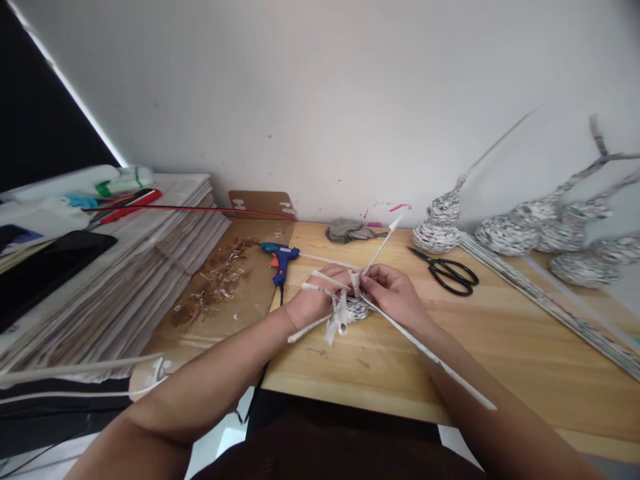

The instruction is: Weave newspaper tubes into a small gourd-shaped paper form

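White, roundish rolled-paper weaving (358, 309), likely light and crease-prone, is gripped over a pale wooden table (320, 368) by the left hand (315, 305), the right hand (395, 292) pinching a slim paper strip (383, 247) near its base, probably the safest hold.

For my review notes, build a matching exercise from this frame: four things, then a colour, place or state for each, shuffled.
1. hot glue gun
2. scissors
3. cloth
4. woven paper piece

A. grey, crumpled near the wall
B. between left hand and right hand
C. mostly blue
D. mostly black

Pairs: 1-C, 2-D, 3-A, 4-B
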Demonstrator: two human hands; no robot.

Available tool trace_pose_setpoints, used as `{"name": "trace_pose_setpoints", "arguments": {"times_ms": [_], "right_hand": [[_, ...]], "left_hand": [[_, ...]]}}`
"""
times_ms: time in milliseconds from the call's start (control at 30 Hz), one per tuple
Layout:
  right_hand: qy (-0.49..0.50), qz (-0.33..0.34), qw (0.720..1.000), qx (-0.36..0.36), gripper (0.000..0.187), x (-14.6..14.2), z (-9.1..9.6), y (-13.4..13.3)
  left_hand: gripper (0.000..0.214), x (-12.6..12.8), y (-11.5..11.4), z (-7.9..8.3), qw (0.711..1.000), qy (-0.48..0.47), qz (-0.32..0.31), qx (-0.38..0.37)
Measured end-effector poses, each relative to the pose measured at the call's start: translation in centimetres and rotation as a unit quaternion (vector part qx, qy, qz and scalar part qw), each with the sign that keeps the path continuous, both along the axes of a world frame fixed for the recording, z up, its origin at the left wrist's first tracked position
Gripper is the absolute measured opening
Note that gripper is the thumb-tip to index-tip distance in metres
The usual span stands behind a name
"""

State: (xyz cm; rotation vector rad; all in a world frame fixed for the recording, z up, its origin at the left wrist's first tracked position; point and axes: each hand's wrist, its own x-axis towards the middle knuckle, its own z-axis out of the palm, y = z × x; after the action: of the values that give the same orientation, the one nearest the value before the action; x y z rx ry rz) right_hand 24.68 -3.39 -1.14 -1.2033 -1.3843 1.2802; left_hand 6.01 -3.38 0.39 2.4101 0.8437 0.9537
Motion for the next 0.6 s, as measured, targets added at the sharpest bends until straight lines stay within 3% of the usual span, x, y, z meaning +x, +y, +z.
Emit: {"name": "trace_pose_setpoints", "arguments": {"times_ms": [333, 600], "right_hand": [[0.083, 0.007, 0.996, -0.04, 0.035, 0.2, 0.1, -0.6], [-0.05, 0.037, 0.996, 0.07, 0.019, 0.9, 1.1, -1.8]], "left_hand": [[0.012, -0.5, 0.1, 1.0, 0.997, 0.002, -0.042, -0.071], [0.015, -0.9, -0.2, 1.0, 0.995, -0.038, -0.033, -0.089]]}}
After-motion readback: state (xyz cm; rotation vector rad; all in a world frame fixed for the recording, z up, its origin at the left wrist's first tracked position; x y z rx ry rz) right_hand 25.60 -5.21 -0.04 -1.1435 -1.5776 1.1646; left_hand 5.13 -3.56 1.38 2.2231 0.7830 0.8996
